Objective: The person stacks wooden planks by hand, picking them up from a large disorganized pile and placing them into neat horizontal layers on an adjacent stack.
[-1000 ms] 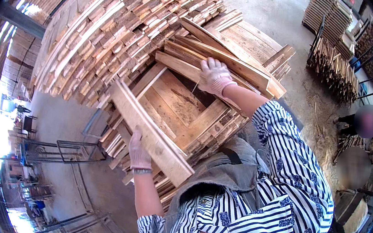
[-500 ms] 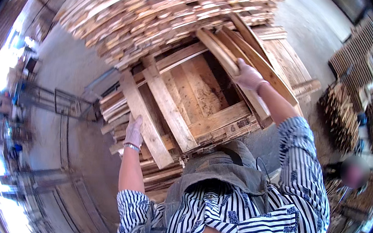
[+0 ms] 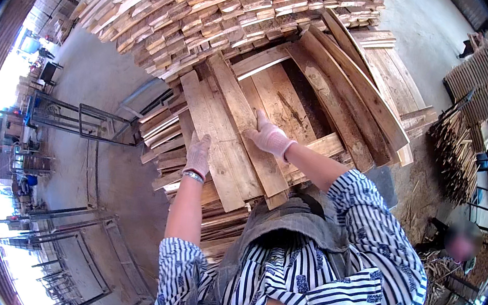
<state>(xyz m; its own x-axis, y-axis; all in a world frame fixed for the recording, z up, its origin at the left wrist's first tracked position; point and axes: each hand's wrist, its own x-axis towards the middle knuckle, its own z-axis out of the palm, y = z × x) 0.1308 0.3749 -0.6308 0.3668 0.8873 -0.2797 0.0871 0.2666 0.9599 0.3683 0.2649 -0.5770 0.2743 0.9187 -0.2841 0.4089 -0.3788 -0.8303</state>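
Note:
My left hand (image 3: 198,156), in a pale knit glove, grips the left edge of a pair of light wooden boards (image 3: 220,150) lying side by side. Just right of them lies another long wooden board (image 3: 252,132). My right hand (image 3: 271,139), gloved alike, holds that board's right edge, thumb on its top face; the fingertips under the edge are hidden. These boards lie slanting on a stack of lumber, close in front of me. Beyond my right hand, a wide flat plank (image 3: 280,99) shows lower down in the stack.
Several curved rough-edged boards (image 3: 347,92) lean at the stack's right. A tall pile of plank ends (image 3: 229,18) rises behind. Metal frames (image 3: 103,124) stand on the floor at left. Bundled sticks (image 3: 451,155) stand at right, and another person (image 3: 462,241) is nearby.
My right hand has moved left, from a board on the right side to the middle board. The boards on the left now lie closer together, and the right-hand board rests against the leaning ones.

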